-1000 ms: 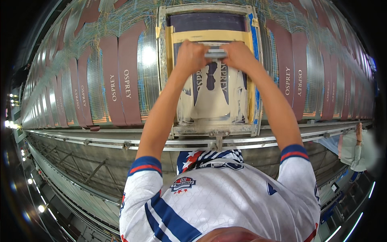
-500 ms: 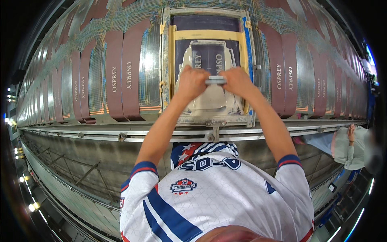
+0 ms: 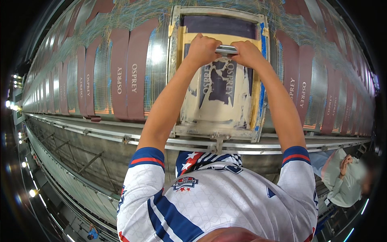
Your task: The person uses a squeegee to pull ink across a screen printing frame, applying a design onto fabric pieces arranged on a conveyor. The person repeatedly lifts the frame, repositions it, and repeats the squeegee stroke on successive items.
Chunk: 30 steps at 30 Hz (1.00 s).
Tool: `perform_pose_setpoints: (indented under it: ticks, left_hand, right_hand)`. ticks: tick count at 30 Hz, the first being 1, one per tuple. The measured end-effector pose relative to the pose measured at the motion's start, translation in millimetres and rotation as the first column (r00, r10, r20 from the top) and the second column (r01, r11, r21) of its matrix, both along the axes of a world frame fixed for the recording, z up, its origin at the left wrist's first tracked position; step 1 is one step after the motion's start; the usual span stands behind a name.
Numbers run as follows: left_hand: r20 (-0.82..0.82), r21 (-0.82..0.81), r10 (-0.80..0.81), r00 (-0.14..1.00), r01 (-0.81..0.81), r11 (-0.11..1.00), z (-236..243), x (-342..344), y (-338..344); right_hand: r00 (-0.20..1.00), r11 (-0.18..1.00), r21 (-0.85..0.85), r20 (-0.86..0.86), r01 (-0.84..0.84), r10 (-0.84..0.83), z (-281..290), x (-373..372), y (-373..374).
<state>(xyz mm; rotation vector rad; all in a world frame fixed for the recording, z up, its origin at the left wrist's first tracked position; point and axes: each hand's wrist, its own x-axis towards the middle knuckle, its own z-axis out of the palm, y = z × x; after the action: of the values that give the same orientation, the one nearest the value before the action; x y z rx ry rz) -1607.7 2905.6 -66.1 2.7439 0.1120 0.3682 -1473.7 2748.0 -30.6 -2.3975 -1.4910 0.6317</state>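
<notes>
Nearest, both forearms reach out from the white, blue and red striped jersey (image 3: 209, 201), over the grey metal rail (image 3: 121, 137) at the worktop's near edge, to the rectangular wooden-framed printing screen (image 3: 219, 72) coated with cream ink. That screen lies flat on the long worktop (image 3: 80, 92), over one of the maroon fabric panels (image 3: 135, 76) set in a row.

To do this stroke well, I judge the silver metal squeegee handle (image 3: 226, 50) should stay level and square to the frame, with even pressure from both sides so the ink spreads without streaks.

The left hand (image 3: 202, 48) has a grip curled tight around the handle's left end; the right hand (image 3: 246, 53) wraps the right end likewise, fingers pressed together. The handle sits at the far part of the screen, near its dark upper band.

Far right, another person in pale clothing (image 3: 342, 181) stands beyond the worktop.
</notes>
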Motion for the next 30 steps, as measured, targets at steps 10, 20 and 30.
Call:
perform_pose_setpoints:
  ticks: [10,20,30]
  left_hand:
    - [0.048,-0.036,0.03,0.998,-0.028,0.999,4.2,-167.7,-133.6]
    - [0.035,-0.03,0.05,0.998,-0.049,0.998,13.7,-173.7,-142.1]
    - [0.082,-0.121,0.15,0.985,-0.139,0.983,29.2,-209.1,-104.7]
  right_hand:
    - [0.997,0.997,0.026,-0.029,-0.069,0.069,12.3,-159.2,-132.0]
    - [0.644,0.616,0.297,0.004,0.73,-0.765,-77.8,2.3,-175.3]
    - [0.668,0.582,0.403,-0.107,0.706,-0.736,-17.8,-40.1,-119.7]
